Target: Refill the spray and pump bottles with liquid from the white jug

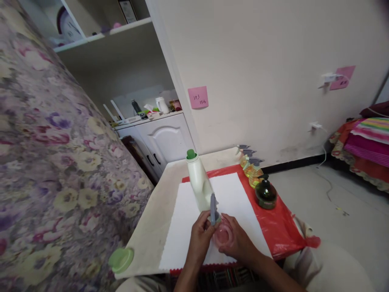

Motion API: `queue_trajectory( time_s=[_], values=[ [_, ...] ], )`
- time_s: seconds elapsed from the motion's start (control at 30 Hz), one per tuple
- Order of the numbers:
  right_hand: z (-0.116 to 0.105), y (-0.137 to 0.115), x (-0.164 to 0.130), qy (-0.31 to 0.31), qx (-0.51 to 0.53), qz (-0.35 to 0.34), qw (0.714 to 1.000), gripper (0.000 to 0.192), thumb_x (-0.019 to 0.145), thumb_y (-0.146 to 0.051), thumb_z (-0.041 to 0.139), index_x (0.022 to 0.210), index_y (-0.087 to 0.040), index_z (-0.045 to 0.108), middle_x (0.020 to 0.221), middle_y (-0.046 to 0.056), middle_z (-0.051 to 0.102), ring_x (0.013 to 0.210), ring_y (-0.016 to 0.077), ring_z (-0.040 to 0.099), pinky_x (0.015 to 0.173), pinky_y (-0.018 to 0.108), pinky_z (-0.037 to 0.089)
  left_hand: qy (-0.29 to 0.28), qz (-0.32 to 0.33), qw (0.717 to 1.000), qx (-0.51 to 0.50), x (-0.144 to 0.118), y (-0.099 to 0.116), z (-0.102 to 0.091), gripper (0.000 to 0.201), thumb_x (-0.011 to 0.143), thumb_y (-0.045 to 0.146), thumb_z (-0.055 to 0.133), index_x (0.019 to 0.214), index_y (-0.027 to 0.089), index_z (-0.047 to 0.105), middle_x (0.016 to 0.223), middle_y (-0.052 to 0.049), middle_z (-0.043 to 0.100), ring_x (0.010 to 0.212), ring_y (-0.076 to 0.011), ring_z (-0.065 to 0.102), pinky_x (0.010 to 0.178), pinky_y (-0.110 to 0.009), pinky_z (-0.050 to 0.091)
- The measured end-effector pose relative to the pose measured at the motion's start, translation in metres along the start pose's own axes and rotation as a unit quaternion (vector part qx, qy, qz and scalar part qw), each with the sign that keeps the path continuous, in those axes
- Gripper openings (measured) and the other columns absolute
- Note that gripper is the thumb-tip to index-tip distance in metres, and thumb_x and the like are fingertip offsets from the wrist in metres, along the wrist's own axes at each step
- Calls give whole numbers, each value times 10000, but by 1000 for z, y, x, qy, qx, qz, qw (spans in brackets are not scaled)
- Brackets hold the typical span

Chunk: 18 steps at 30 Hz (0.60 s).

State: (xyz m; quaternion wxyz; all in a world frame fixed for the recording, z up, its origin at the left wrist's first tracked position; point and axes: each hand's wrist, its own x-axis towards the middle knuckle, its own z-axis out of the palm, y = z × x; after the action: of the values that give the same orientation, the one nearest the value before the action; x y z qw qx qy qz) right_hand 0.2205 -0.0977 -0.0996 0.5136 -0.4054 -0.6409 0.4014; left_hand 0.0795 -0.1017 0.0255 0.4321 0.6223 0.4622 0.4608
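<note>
My left hand (200, 230) is closed on a spray bottle's grey trigger head (214, 209), its fingers pinched at the collar. Wrapped round a clear pink spray bottle (223, 236) is my right hand (238, 241), close beside the left. The trigger head sits at or just over the bottle's neck; whether the two are joined I cannot tell. Just beyond my hands a large pale green jug (199, 182) stands upright, with its green spout (191, 154) uncovered. Its light green cap (120, 260) lies at the table's left front corner.
Several spray bottles (255, 177) with yellow liquid line the right table edge, beside a dark green pump bottle (266, 194). A white sheet (176, 231) lies over red plastic (278, 231) on the table. A floral curtain (67, 162) hangs close on the left.
</note>
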Motion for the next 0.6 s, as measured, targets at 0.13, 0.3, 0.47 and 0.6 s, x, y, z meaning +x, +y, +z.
queue_trajectory(
  time_s=[0.13, 0.3, 0.47, 0.6],
  values=[
    [0, 0, 0, -2, 0, 3, 1000, 947, 527, -88, 704, 1375, -249, 315, 1355, 106, 441, 1280, 285, 450, 1071, 446, 391, -12, -28, 999, -22, 0, -4, -3, 433, 731, 286, 716, 1150, 209, 635, 953, -37, 678, 864, -200, 589, 799, -286, 445],
    [1, 2, -1, -1, -5, 2, 1000, 955, 541, -88, 697, 1392, -264, 303, 1358, 99, 444, 1285, 281, 450, 1075, 451, 385, 44, -51, 998, -17, -1, -6, 5, 357, 703, 350, 748, 1010, 192, 659, 875, -26, 687, 747, -170, 589, 683, -247, 449],
    [0, 1, 0, -4, -10, -10, 1000, 952, 533, -98, 709, 1383, -240, 302, 1363, 114, 437, 1287, 285, 442, 1083, 455, 373, 47, -47, 997, -34, -2, -1, 8, 306, 732, 371, 723, 976, 195, 668, 838, -14, 686, 765, -167, 584, 700, -240, 443],
    [-2, -3, 0, -7, -3, -11, 1000, 950, 528, -83, 704, 1376, -235, 302, 1355, 117, 442, 1282, 281, 449, 1084, 441, 375, 35, -44, 997, -48, -3, -1, 5, 340, 742, 358, 710, 1044, 205, 677, 912, -21, 688, 775, -163, 574, 689, -236, 437]
  ],
)
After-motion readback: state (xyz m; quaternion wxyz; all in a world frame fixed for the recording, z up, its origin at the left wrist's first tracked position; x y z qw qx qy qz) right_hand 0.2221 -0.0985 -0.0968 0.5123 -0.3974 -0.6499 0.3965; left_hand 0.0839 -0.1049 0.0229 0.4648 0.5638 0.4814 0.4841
